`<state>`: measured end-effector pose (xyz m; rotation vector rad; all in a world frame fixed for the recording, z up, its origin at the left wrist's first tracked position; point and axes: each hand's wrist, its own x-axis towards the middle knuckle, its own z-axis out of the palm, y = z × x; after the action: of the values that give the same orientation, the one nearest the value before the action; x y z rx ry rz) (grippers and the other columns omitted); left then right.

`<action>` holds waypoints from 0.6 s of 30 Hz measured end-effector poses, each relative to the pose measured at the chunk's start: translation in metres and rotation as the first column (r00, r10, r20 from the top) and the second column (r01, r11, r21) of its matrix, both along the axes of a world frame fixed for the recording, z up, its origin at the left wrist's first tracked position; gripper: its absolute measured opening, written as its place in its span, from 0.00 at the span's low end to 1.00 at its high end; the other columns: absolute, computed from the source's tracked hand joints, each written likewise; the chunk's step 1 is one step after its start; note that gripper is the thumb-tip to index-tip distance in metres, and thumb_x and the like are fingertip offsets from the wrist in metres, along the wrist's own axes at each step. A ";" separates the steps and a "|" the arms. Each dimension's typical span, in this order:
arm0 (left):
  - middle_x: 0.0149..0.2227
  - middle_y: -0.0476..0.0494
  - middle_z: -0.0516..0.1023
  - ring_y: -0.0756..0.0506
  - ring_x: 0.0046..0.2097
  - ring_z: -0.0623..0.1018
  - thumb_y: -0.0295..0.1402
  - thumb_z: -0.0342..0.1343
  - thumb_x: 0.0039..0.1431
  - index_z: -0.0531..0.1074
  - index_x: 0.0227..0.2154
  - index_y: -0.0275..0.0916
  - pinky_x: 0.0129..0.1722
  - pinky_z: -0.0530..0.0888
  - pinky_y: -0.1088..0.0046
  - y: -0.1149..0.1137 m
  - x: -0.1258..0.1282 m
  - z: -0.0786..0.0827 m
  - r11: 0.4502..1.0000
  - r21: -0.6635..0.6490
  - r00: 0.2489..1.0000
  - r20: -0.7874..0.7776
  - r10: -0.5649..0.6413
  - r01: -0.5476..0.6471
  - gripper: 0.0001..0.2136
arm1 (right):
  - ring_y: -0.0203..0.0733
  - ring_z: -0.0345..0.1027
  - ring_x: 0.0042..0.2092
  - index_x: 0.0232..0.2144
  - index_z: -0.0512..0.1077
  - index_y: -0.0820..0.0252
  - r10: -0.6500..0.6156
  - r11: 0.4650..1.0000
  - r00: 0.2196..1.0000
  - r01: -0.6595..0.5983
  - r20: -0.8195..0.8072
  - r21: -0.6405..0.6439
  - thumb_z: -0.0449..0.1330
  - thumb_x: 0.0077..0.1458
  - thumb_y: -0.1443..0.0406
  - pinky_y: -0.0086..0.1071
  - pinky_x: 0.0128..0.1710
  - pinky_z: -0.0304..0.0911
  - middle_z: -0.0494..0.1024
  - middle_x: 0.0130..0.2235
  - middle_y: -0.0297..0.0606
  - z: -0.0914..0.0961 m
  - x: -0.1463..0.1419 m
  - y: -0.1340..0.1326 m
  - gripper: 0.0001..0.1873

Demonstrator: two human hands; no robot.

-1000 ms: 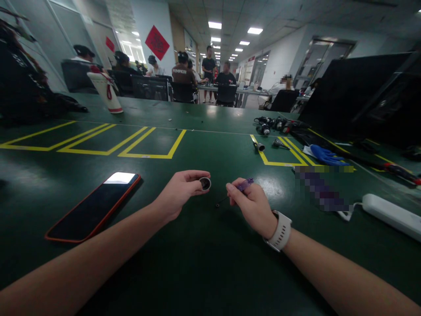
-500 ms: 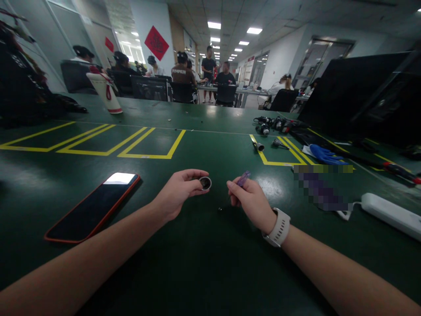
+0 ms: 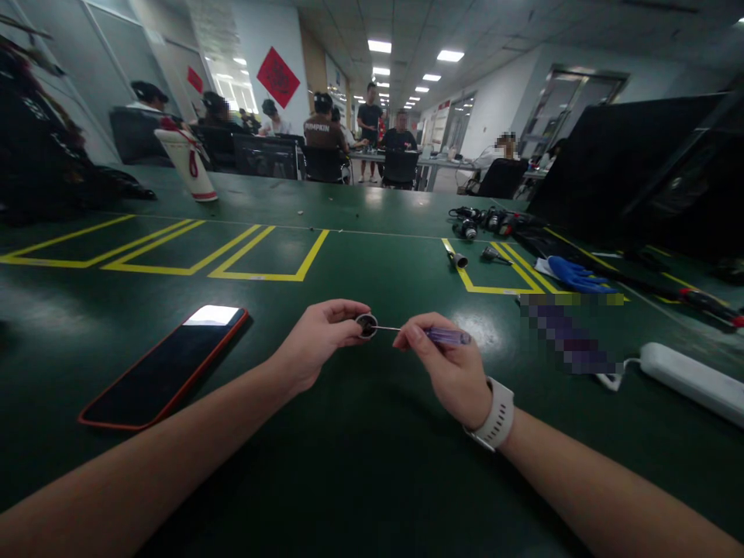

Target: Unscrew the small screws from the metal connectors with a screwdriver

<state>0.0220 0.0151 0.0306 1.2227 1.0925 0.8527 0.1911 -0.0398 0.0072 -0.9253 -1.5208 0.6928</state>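
My left hand (image 3: 317, 337) pinches a small round metal part (image 3: 367, 326) with a silvery rim and a dark inside, its open end turned toward the right. My right hand (image 3: 445, 364) is closed around a screwdriver (image 3: 450, 336) with a clear purple handle. The thin shaft points left, and its tip meets the round part at the opening; how far in it reaches I cannot tell. Both hands are held above the green table (image 3: 360, 473).
A phone (image 3: 166, 368) in a red case lies left. To the right are a blue glove (image 3: 575, 273), a white power strip (image 3: 691, 380) and small metal parts (image 3: 458, 260). Black devices (image 3: 468, 226) lie farther back. A white cup (image 3: 189, 164) stands back left. People sit beyond.
My right hand has turned the screwdriver from pointing down to pointing left, bringing its tip to the round part. My left hand has barely moved.
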 end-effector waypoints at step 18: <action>0.36 0.44 0.79 0.46 0.37 0.77 0.28 0.59 0.45 0.75 0.34 0.36 0.39 0.73 0.67 -0.003 0.000 -0.004 0.990 0.140 0.993 -0.114 -0.014 0.030 0.10 | 0.37 0.67 0.33 0.33 0.69 0.58 -0.030 0.984 0.946 -0.030 0.324 0.177 0.53 0.58 0.68 0.33 0.34 0.63 0.74 0.31 0.35 0.002 -0.003 -0.004 0.05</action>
<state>0.0217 0.0125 0.0263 1.4132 1.1212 0.8650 0.1882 -0.0441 0.0090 -0.9336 -1.8423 0.4050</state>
